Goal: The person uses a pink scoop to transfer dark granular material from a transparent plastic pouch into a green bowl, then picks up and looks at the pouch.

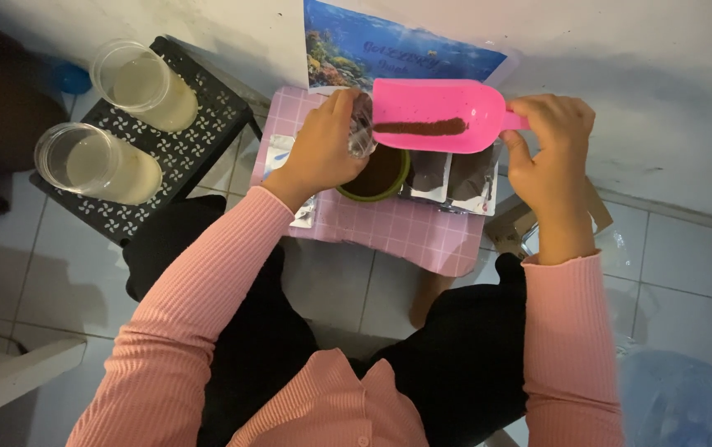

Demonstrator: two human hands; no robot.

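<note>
Over the back edge of the small pink checked worktop, the right hand holds a pink scoop by its short handle. The right fingers are wrapped tight around that handle. A thin line of brown powder lies along the middle of the scoop.

The left hand grips a small clear bag right at the mouth of the scoop. The left fingers are pinched around the bag.

I think the scoop is light, hard plastic and a bit smooth. The handle is the best place to hold it, and it should stay level, or the loose powder will slide off. The bag looks thin, soft and crinkly, so a hold near its open top seems best.

Under the scoop, near the middle of the worktop, sits a green bowl of brown powder. Beside it, toward the right edge, lie dark filled packets; I see about two. More clear bags lie at the left edge, partly hidden, so I cannot count them.

On a black stool to the left stand two clear cups with pale stuff inside.

There is one scoop and one bowl.
</note>
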